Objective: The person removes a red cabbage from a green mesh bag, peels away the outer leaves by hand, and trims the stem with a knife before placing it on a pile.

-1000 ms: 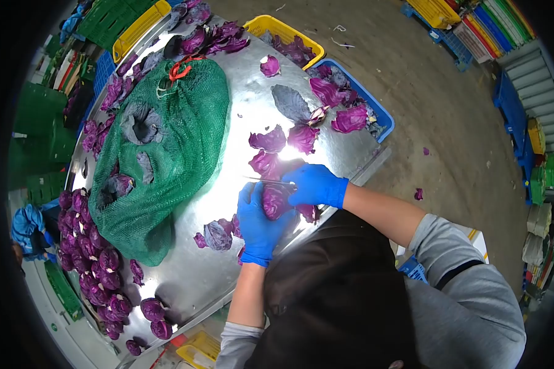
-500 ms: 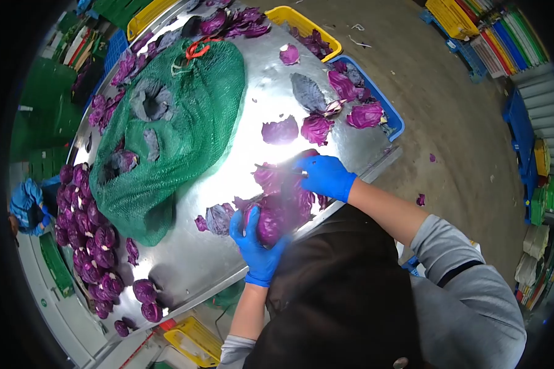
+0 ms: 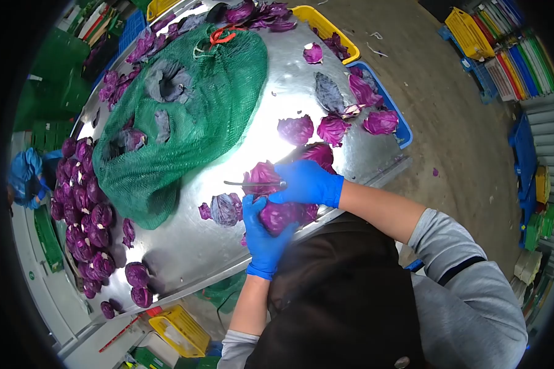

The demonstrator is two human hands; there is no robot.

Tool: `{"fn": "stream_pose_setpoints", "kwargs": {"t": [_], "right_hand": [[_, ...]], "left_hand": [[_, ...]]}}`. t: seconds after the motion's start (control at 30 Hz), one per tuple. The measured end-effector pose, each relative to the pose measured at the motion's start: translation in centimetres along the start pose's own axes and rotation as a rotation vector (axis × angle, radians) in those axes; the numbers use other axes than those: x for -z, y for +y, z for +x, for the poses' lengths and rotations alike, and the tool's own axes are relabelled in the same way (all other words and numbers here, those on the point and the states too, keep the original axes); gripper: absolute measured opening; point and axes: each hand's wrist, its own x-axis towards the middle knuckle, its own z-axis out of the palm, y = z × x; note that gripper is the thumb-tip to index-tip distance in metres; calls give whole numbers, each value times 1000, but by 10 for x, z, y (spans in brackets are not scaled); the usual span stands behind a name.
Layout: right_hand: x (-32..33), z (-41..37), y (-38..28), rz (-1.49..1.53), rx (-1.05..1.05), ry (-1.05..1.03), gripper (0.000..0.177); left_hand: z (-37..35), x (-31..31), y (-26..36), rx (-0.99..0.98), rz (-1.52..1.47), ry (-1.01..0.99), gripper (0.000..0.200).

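My left hand [image 3: 266, 241], in a blue glove, grips a red cabbage [image 3: 281, 215] from its near left side, at the front edge of the metal table [image 3: 212, 252]. Closed around a small knife [image 3: 252, 183], my right hand [image 3: 308, 183] is just above the same cabbage. The thin dark blade points left, over a loose purple leaf [image 3: 261, 172] on the table. Another purple leaf [image 3: 320, 157] lies beyond my right wrist. To the left of my left hand sits a greyish cabbage leaf [image 3: 224, 210].
A green mesh sack [image 3: 228, 117] with leaves on it covers the table's middle. Whole red cabbages [image 3: 83, 209] are piled at the left edge. A blue crate [image 3: 400, 117] and a yellow crate [image 3: 351, 46] stand beyond the far edge. Another person [image 3: 28, 175] is at far left.
My right hand with the knife has moved left and slightly down, closer to my left hand. My left hand still grips the cabbage. The whole view has shifted a little.
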Motion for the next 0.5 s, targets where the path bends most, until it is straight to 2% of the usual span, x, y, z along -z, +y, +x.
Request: {"fn": "stream_pose_setpoints", "kwargs": {"t": [0.07, 0.13, 0.23, 0.3, 0.33, 0.37, 0.43, 0.5], "right_hand": [[-2, 4, 2, 39, 34, 15, 50], [-6, 9, 9, 80, 64, 43, 46], [-11, 25, 38, -81, 147, 177, 41], [2, 26, 53, -60, -58, 133, 37], [6, 24, 55, -127, -146, 82, 40], [7, 20, 55, -128, -148, 75, 40], [19, 11, 28, -131, 51, 166, 50], [26, 5, -3, -75, 14, 88, 54]], "left_hand": [[2, -1, -2, -3, -31, 1, 80], [5, -1, -2, 107, -157, -11, 85], [3, 5, 4, 122, -75, -38, 91], [0, 8, 0, 85, -29, -41, 93], [-5, 8, -2, 64, 9, -46, 94], [-8, 7, -3, 43, 43, -52, 96], [-3, 8, 0, 10, 68, -63, 99], [1, 10, 4, -4, 146, -96, 99]]}}
